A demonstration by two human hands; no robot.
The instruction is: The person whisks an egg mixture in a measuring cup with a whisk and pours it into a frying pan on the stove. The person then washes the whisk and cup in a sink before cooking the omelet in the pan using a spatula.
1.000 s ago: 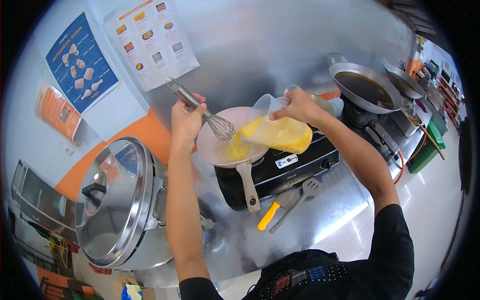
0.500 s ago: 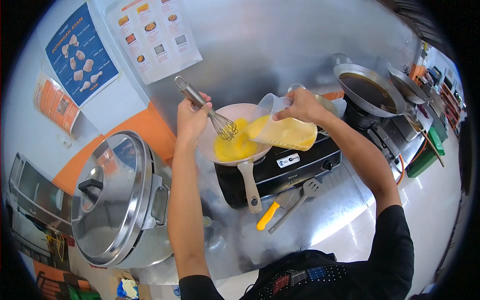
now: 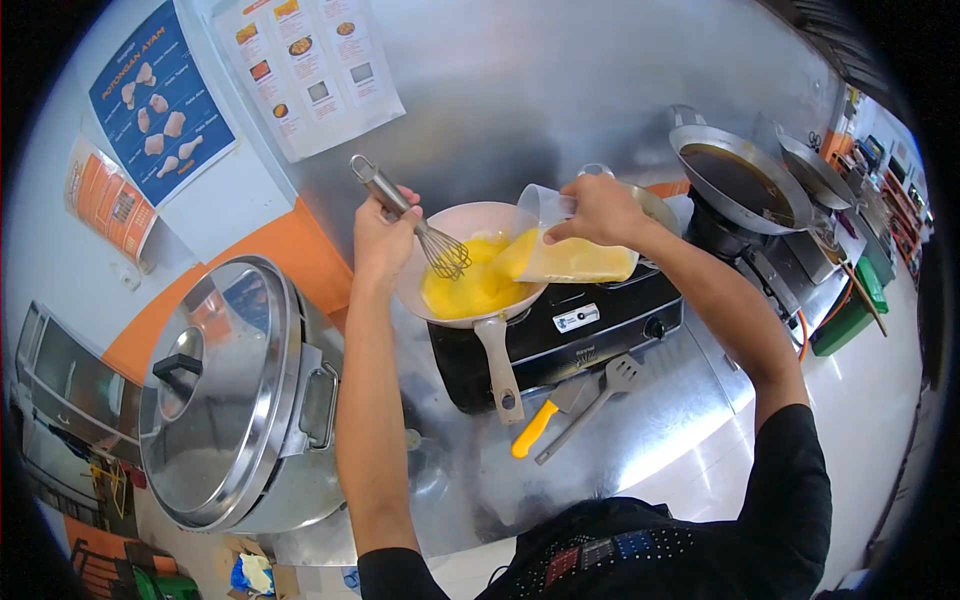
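Observation:
My left hand (image 3: 385, 238) is closed around the handle of a metal whisk (image 3: 442, 248), whose wires hang over the frying pan. The pale pink frying pan (image 3: 412, 297) sits on a black gas stove (image 3: 600, 335), its beige handle toward me. Yellow beaten egg (image 3: 465, 297) covers much of its bottom. My right hand (image 3: 605, 212) grips a clear plastic jug (image 3: 543, 204), tilted left with its mouth at the pan's right side. Yellow egg liquid inside the jug runs into the pan.
A yellow-handled knife (image 3: 537, 428) and a slotted spatula (image 3: 600, 405) lie on the steel counter before the stove. A large lidded steel pot (image 3: 225, 400) stands left. A wok of dark oil (image 3: 735, 180) sits at right. Posters (image 3: 165, 110) hang on the wall.
My right hand has tipped the jug further and moved slightly left. The yellow egg spreads wider in the pan. My left hand holds the whisk in nearly the same place.

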